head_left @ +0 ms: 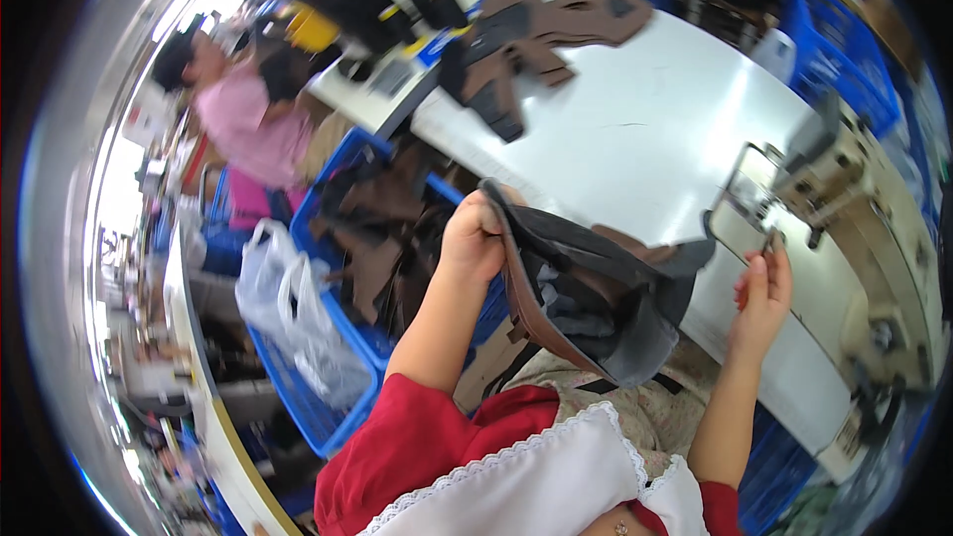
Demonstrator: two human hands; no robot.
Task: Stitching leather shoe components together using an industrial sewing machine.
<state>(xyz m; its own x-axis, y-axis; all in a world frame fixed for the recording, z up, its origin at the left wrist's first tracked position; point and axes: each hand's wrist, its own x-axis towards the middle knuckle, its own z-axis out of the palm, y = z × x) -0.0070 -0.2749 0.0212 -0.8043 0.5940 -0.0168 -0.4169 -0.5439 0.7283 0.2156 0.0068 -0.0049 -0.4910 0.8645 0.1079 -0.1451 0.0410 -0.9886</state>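
My left hand (473, 241) grips the edge of a brown and dark grey shoe upper (650, 333). The piece hangs open over my lap, with its grey lining showing. My right hand (764, 293) is raised beside the head of a sewing machine (854, 199), close to its needle area. Its thumb and fingertips are pinched together; a small dark thing shows at the tips, too small to name. The right hand is apart from the shoe upper.
Brown and black cut pieces (536, 30) lie stacked on the far part of the white table (655, 119). On the left, a blue crate (328, 427) holds more pieces and a white plastic bag (293, 308). Farther off sits a person in pink (248, 124).
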